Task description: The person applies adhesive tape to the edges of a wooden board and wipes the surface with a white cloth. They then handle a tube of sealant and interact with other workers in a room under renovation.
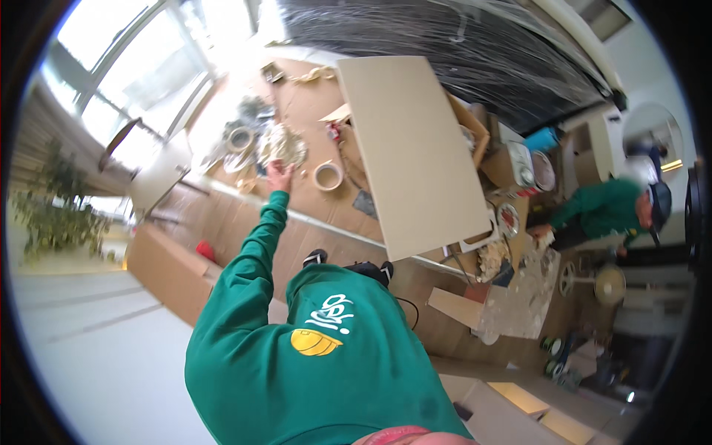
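Note:
My left arm reaches out in its green sleeve, and my left hand [279, 176] is closed at the near edge of a cream-coloured crumpled wad [283, 145]. The wad looks like used masking tape or paper; blur hides which. To the right of the hand lies a roll of tape [328, 166]. A second roll [239, 139] sits left of the wad among scraps and plastic film. A large beige panel [411, 156] slants across the table right of these things. My right hand is not visible.
Brown cardboard [308, 100] covers the table under the scraps. Black plastic wrap [445, 55] covers something large behind. A co-worker [604, 211] in green bends at the right, a hand on pale scraps. A cardboard box [167, 267] stands at the left, near a white chair [159, 174].

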### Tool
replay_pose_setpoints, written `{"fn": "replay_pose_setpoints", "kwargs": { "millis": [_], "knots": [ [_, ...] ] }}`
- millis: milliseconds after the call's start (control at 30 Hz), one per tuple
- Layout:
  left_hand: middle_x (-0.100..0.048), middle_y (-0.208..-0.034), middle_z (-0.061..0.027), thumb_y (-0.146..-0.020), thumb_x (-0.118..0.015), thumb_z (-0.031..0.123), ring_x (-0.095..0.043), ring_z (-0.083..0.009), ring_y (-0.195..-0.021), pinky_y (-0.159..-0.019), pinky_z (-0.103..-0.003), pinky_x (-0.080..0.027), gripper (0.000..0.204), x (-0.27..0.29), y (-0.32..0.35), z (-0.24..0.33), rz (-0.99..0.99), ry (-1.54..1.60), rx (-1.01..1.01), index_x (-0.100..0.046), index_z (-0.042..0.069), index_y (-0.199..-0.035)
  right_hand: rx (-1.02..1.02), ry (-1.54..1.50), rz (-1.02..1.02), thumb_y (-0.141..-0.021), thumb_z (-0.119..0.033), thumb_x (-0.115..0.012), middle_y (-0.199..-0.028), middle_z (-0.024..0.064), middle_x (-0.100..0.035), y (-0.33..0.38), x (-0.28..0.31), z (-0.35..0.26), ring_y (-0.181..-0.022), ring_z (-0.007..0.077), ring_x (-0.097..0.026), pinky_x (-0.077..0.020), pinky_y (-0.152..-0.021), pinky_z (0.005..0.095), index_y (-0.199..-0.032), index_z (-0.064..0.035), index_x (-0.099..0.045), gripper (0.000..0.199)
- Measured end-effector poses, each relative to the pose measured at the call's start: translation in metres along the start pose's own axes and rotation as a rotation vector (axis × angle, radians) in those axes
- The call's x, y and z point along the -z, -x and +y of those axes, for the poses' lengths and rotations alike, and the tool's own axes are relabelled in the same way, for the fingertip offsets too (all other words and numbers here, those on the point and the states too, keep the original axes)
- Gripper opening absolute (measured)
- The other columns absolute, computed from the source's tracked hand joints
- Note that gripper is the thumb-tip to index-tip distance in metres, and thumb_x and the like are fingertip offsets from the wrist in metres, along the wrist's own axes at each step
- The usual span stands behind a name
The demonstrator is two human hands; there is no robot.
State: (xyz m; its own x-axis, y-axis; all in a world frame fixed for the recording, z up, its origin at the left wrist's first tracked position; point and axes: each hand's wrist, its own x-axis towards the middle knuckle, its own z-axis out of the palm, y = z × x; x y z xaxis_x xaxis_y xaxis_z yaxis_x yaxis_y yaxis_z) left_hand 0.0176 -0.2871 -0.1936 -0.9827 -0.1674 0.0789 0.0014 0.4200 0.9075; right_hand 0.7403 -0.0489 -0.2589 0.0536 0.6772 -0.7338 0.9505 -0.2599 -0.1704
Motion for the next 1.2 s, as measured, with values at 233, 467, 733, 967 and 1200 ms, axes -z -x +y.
{"fn": "replay_pose_setpoints", "kwargs": {
  "millis": [233, 467, 733, 967, 1200],
  "knots": [
    [-0.049, -0.141, -0.0139, -0.071, -0.077, 0.056, -0.044, -0.0295, -0.132, -0.108, -0.046, -0.036, 0.090, -0.018, -0.078, -0.027, -0.061, -0.881, -0.023, -0.044, 0.010, -0.141, -0.021, -0.755, 0.212, -0.098, -0.046, -0.053, -0.061, -0.0014, -0.051, 0.018, -0.014, -0.042, -0.044, 0.0106, -0.041, -0.0335, -0.041, 0.0303, -0.090, -0.0091, -0.066, 0.039],
    [-0.057, -0.129, -0.0147, -0.077, -0.073, 0.031, -0.050, -0.0345, -0.123, -0.104, -0.048, -0.039, 0.065, -0.025, -0.075, -0.018, -0.047, -0.598, -0.181, -0.052, 0.014, -0.137, 0.135, -0.876, 0.392, -0.094, -0.040, -0.061, -0.066, 0.0009, -0.056, 0.123, -0.093, -0.041, -0.047, 0.0112, -0.048, -0.0369, -0.039, 0.0293, -0.092, -0.0065, -0.065, 0.034],
    [-0.061, -0.116, -0.0183, -0.080, -0.075, 0.032, -0.055, -0.0321, -0.111, -0.094, -0.043, -0.048, 0.060, 0.038, -0.085, 0.036, 0.070, 0.050, 0.069, -0.056, -0.003, -0.125, -0.232, -1.166, 0.416, -0.086, -0.029, -0.066, -0.061, 0.0022, -0.052, 0.116, -0.120, 0.008, -0.044, 0.0154, -0.049, -0.0359, -0.037, 0.0319, -0.087, -0.0077, -0.063, 0.021],
    [-0.059, -0.108, -0.0100, -0.081, -0.068, 0.007, -0.059, -0.0238, -0.099, -0.083, -0.034, -0.052, 0.044, 0.064, -0.057, 0.106, -0.089, 0.280, -0.324, -0.050, 0.000, -0.121, 0.011, -1.483, 0.031, -0.090, -0.031, -0.065, -0.059, -0.0030, -0.041, 0.091, -0.023, -0.115, -0.047, 0.0134, -0.043, -0.0326, -0.041, 0.0304, -0.076, -0.0154, -0.051, 0.026],
    [-0.063, -0.100, -0.0162, -0.080, -0.068, 0.007, -0.063, -0.0283, -0.094, -0.080, -0.038, -0.051, 0.042, 0.038, 0.136, 0.278, -0.892, 0.063, -0.687, -0.053, 0.003, -0.118, 0.443, -1.536, -0.546, -0.101, -0.034, -0.051, -0.101, 0.0066, -0.067, 0.111, 0.024, -0.281, -0.083, 0.0212, -0.065, -0.0517, -0.065, 0.0338, -0.123, -0.0077, -0.059, 0.036]
  ]
}}
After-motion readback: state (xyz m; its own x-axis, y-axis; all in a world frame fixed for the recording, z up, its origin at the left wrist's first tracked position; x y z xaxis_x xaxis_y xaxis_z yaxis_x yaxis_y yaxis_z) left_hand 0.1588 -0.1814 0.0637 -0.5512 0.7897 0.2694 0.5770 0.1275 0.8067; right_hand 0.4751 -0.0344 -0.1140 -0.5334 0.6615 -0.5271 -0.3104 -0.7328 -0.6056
